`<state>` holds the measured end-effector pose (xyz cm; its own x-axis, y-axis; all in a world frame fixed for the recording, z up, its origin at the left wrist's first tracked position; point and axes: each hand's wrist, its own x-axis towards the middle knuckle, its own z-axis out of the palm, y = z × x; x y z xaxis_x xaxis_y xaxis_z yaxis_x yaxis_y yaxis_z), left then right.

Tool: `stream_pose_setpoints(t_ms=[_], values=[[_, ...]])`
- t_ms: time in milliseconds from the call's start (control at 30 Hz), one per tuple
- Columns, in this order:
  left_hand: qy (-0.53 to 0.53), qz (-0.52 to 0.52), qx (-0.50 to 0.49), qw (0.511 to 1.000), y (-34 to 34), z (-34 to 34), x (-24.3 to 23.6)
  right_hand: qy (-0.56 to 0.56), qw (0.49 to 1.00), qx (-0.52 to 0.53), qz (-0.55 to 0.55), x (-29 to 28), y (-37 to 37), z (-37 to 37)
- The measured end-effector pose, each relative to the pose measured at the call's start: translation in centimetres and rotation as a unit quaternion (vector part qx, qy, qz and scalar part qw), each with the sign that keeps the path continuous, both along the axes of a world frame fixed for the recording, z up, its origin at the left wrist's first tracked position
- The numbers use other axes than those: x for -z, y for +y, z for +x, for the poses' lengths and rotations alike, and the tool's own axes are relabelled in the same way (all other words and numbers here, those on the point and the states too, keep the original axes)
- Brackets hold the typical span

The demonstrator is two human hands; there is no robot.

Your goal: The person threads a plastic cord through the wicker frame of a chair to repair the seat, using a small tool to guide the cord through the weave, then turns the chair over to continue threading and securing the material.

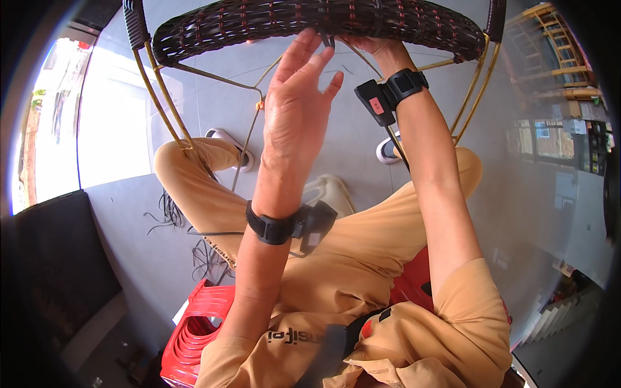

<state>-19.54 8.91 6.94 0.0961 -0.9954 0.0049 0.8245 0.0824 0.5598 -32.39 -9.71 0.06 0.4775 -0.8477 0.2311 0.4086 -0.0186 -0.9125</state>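
Observation:
A dark brown woven rattan-style chair (252,29) with some reddish strands spans the top of the view on a gold metal frame (155,87). My left hand (297,97) is raised at the near edge of the weave, fingers stretched out and thumb apart. A short dark strand (326,39) hangs by its fingertips; I cannot tell whether they touch it. Just to the right, my right hand (381,52) reaches under the woven edge, which hides its fingers. Black straps with small boxes circle both wrists.
I sit on a red plastic stool (194,336), my knees between the chair's legs. Loose dark strands (207,255) lie on the grey tiled floor (136,239) to the left. A pale plastic object (330,191) stands between my legs. Wooden furniture (556,45) is at the far right.

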Motion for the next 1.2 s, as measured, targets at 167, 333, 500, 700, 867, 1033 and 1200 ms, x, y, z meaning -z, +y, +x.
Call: stream_pose_setpoints(t_ms=[167, 333, 500, 700, 867, 1033, 1200], values=[[0.01, -0.001, 0.002, 1.0, -0.2, -0.1, 0.2, -0.006, 1.0, -0.012, 0.001, 0.2, -0.1, 0.2], [0.013, -0.003, 0.01, 1.0, -0.6, -0.3, 0.2, -0.014, 0.999, -0.031, 0.003, 0.3, -0.5, 0.2], [0.013, 0.008, 0.006, 1.0, -0.6, 0.1, 0.5, -0.031, 0.997, -0.075, 0.014, 0.7, -1.4, 0.4], [0.016, 0.023, 0.01, 1.0, 0.0, -0.4, 0.4, -0.082, 0.978, -0.182, 0.056, 0.9, -3.7, -0.2], [0.017, 0.023, 0.027, 0.999, 0.2, -0.4, 0.8, -0.113, 0.957, -0.249, 0.099, 1.1, -5.1, -0.7], [-0.055, 0.014, 0.02, 0.998, 0.2, -0.4, 1.2, -0.125, 0.945, -0.275, 0.127, 1.4, -5.6, -1.2], [-0.066, 0.002, 0.009, 0.998, 0.5, -0.7, 1.1, -0.09, 0.956, -0.259, 0.103, 0.8, -4.8, -0.5]])
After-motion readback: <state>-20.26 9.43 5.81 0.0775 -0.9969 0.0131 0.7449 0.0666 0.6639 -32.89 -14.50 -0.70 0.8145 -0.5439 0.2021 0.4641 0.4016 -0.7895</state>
